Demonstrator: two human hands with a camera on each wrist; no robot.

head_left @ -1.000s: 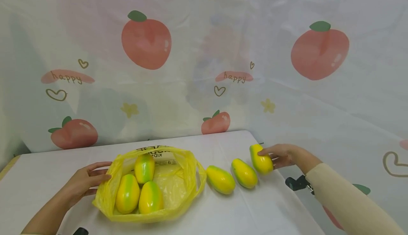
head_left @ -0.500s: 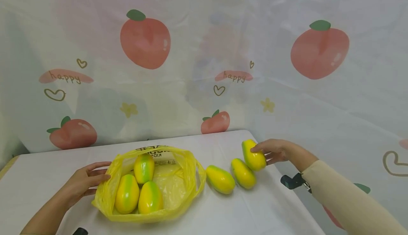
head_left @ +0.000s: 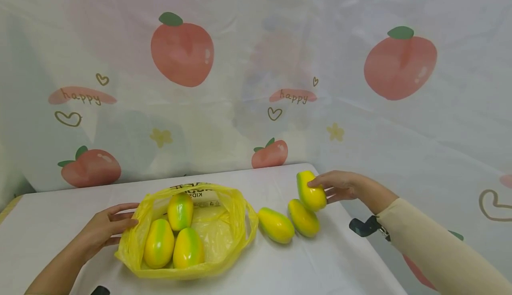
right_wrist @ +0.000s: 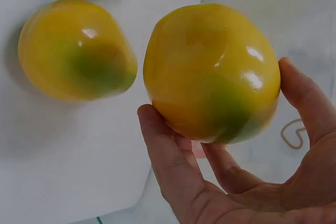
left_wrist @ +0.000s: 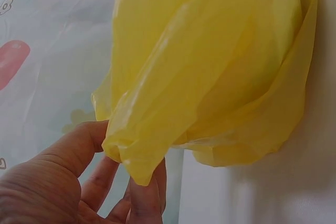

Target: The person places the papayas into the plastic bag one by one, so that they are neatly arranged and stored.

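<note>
A yellow plastic bag (head_left: pixel 224 259) lies with its mouth spread wide, and 3 yellow-green papayas (head_left: pixel 159 244) rest inside it. My left hand (head_left: pixel 108 228) pinches the bag's left rim; in the left wrist view the thumb and fingers (left_wrist: pixel 68 148) are on either side of the thin plastic. Above the table's right side, my right hand (head_left: pixel 342 186) holds a papaya (head_left: pixel 311 193) between thumb and fingers. That held papaya (right_wrist: pixel 210 72) fills the middle of the right wrist view. Two more papayas, one nearer the bag (head_left: pixel 276 225) and one beside it (head_left: pixel 304 218), lie on the table.
The white-covered table (head_left: pixel 256 273) ends in a right edge under my right forearm. Behind it hangs a pale printed cloth (head_left: pixel 236 64) with fruit and hearts. A dark wrist device (head_left: pixel 364 227) hangs below my right wrist.
My right hand has lifted the papaya and moved it left and slightly up, so it now overlaps the middle papaya in the head view. My left hand and the bag have stayed in place.
</note>
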